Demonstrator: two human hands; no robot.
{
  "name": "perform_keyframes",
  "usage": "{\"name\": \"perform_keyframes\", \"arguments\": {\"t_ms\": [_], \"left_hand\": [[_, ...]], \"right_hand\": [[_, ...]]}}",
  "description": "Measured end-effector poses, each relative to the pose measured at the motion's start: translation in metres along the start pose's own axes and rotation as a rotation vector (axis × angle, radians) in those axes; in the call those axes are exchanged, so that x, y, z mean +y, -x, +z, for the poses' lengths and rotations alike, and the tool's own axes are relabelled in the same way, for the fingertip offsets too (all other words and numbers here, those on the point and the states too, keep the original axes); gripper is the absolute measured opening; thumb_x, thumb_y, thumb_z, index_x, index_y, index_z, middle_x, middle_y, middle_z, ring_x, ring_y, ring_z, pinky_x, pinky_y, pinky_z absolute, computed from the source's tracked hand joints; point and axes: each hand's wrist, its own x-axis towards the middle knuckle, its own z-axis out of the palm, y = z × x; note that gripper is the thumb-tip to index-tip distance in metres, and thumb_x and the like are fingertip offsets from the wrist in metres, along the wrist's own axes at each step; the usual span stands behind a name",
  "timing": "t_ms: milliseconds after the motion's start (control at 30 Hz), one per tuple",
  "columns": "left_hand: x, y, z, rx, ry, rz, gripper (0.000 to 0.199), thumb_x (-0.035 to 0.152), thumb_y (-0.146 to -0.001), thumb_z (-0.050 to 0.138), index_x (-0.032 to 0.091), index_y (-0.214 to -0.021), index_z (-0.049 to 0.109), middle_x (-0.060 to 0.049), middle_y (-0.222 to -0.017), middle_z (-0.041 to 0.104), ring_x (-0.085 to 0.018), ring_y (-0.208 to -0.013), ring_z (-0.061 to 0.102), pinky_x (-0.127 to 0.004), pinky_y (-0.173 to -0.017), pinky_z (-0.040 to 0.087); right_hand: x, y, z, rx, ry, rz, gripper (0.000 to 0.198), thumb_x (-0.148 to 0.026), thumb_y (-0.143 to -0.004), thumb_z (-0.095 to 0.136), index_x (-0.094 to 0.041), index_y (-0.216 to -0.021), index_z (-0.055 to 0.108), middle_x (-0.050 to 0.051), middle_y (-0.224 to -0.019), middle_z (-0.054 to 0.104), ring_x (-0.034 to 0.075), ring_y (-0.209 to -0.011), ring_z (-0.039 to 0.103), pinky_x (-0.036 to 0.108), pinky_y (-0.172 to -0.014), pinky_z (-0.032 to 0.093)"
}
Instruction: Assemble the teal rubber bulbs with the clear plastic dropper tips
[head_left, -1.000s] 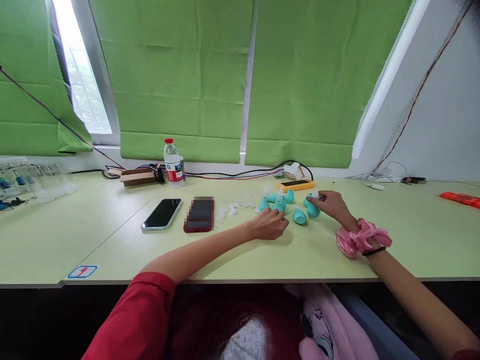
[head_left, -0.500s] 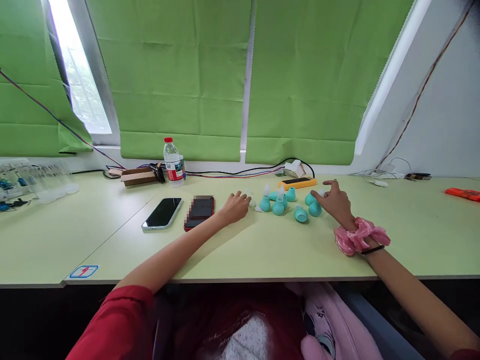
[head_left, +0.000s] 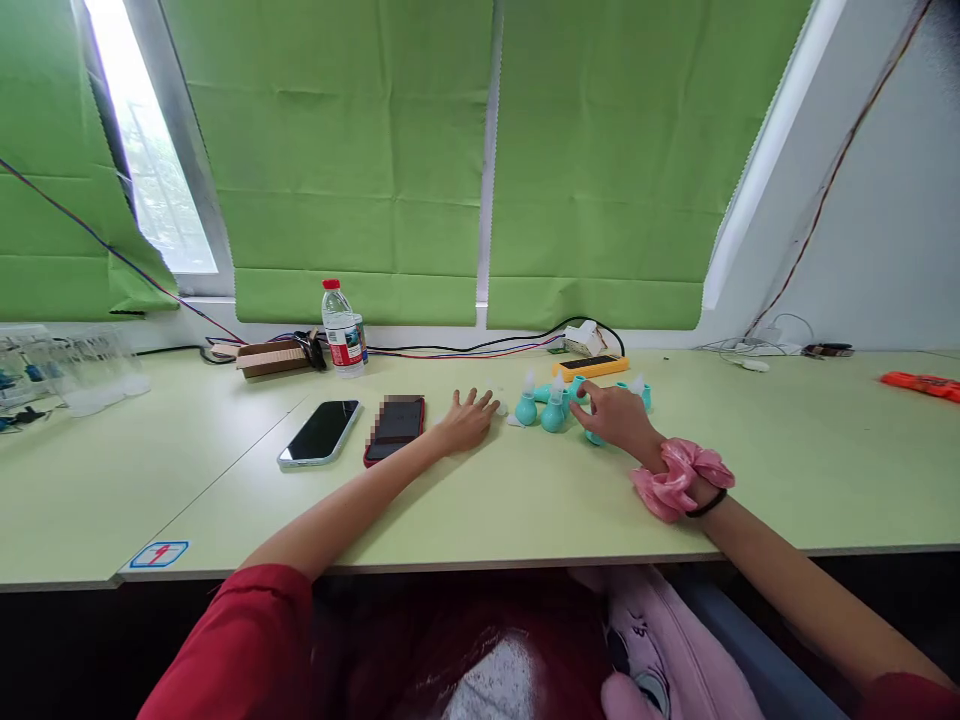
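My left hand point(head_left: 469, 420) lies on the table with its fingers spread, holding nothing. By its fingertips is a small translucent white piece point(head_left: 501, 408). To its right stand two small teal bulbs with translucent pointed tips, a nearer one point(head_left: 553, 415) and a farther-left one point(head_left: 526, 407). My right hand point(head_left: 616, 418) reaches over the teal group, thumb and index finger bent with a gap between them beside the bulbs. Under this hand a teal bulb point(head_left: 593, 438) is partly hidden. Another teal bulb with a clear tip point(head_left: 645, 394) shows behind the hand.
Left of my left hand lie a dark phone with a red edge point(head_left: 396, 428) and a white-edged phone point(head_left: 319, 433). Farther back are a water bottle point(head_left: 343, 335), an open cardboard box point(head_left: 274, 359) and a yellow-orange device point(head_left: 589, 368). An orange tool point(head_left: 922, 384) lies far right.
My right hand has moved left, from the right side of the teal group to over its middle. The fingers of my left hand have spread a little; it stays in place.
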Motion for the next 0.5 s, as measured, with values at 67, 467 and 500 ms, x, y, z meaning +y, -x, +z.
{"name": "perform_keyframes", "arguments": {"t_ms": [67, 467, 500], "left_hand": [[0.010, 0.000, -0.005, 0.063, -0.017, 0.055, 0.036, 0.018, -0.079, 0.034, 0.016, -0.115, 0.037, -0.013, -0.119, 0.040, -0.025, -0.105, 0.037, -0.043, -0.084, 0.030], [0.040, -0.004, -0.005, 0.086, 0.045, 0.184, 0.027, 0.019, -0.080, 0.033, 0.014, -0.100, 0.049, -0.011, -0.098, 0.049, -0.020, -0.087, 0.047, -0.033, -0.074, 0.039], [0.038, -0.002, -0.004, 0.072, 0.055, 0.179, 0.027, 0.019, -0.080, 0.033, 0.014, -0.100, 0.049, -0.010, -0.099, 0.049, -0.020, -0.086, 0.048, -0.032, -0.073, 0.039]], "right_hand": [[-0.004, -0.002, 0.002, -0.087, 0.059, 0.021, 0.032, -0.042, -0.075, 0.040, -0.016, -0.086, 0.055, 0.008, -0.067, 0.060, 0.021, -0.066, 0.057, 0.024, -0.050, 0.027], [-0.022, 0.011, 0.004, -0.023, -0.124, -0.195, 0.024, -0.030, -0.078, 0.037, -0.016, -0.074, 0.057, 0.006, -0.069, 0.060, 0.016, -0.063, 0.054, 0.025, -0.054, 0.029], [-0.030, 0.011, 0.004, -0.031, -0.157, -0.270, 0.024, -0.028, -0.078, 0.036, -0.016, -0.076, 0.056, 0.006, -0.072, 0.060, 0.016, -0.064, 0.053, 0.025, -0.056, 0.030]]}}
